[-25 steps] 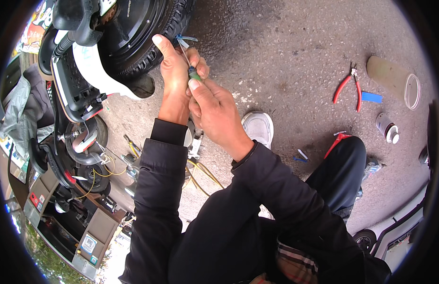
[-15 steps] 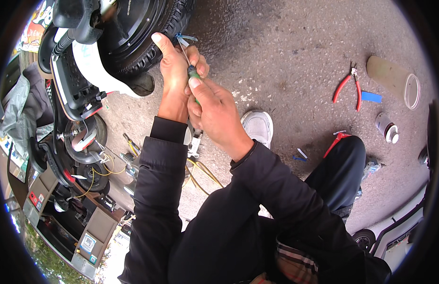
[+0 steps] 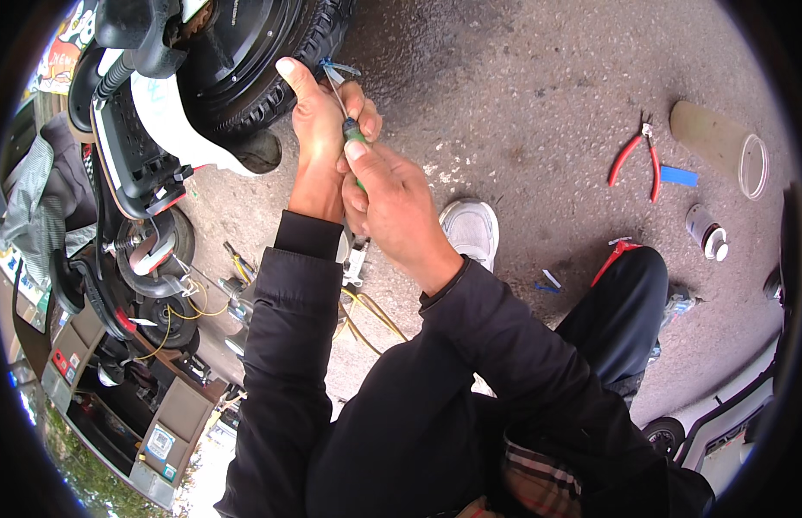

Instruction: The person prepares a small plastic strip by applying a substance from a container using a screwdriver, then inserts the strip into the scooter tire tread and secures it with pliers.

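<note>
My right hand [image 3: 401, 203] is closed round the green handle of a thin-shafted hand tool [image 3: 356, 142], its thumb pressed along the handle. My left hand [image 3: 319, 129] meets it at the wheel, thumb stretched out along the tyre and fingers curled about the tool's shaft. A black knobbly tyre [image 3: 280, 104] on a scooter-like vehicle lies just beyond the left thumb. At the shaft's tip a small blue strip [image 3: 339, 66] sticks out beside the tread. Whether the tip is inside the rubber is hidden from me.
On the ground at right lie red-handled pliers [image 3: 654, 164], a blue strip [image 3: 679, 177], a translucent cylinder [image 3: 716, 147] and a small bottle [image 3: 706, 231]. A yellow hose [image 3: 375, 312] runs below my left forearm. An open toolbox-like case [image 3: 142, 393] stands lower left.
Both hands and the tool stay almost where they were, with only a very slight shift of the view.
</note>
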{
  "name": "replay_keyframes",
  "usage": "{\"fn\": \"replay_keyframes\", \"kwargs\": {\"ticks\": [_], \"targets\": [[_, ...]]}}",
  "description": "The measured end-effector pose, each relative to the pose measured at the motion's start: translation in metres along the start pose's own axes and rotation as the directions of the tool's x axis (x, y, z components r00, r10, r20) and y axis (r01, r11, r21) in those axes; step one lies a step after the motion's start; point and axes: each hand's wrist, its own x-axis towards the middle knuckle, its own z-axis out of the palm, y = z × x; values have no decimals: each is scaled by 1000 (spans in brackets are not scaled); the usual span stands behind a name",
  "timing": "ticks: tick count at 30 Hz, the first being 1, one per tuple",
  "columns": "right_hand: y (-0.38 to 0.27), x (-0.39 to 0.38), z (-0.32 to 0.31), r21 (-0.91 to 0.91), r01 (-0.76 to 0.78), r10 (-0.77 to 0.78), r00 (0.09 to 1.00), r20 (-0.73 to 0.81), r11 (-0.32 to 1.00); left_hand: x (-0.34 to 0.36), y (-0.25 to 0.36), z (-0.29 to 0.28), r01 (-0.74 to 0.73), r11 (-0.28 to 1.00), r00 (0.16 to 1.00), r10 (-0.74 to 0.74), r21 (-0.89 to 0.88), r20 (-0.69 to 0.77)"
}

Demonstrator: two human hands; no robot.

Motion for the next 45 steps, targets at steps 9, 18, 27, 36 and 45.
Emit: {"fn": "replay_keyframes", "kwargs": {"ticks": [9,18,27,36,45], "targets": [[-7,-9,1,-60,-4,2,999,-34,998,-5,0,11,-26,993,999,24,-116,-21],[-7,-12,-1,-76,-13,10,999,-38,997,-3,-4,15,-70,988,995,60,-139,-78],[-5,-14,-2,-111,3,-8,999,-43,994,1,-5,11,-49,992,998,44,-115,-49],[-3,-17,-3,-98,-5,2,1000,-30,995,-1,-2,13,-58,988,997,49,-141,-65],[-3,-19,-5,-116,5,-7,1000,-22,993,0,-4,11,-78,992,996,74,-102,-42]]}}
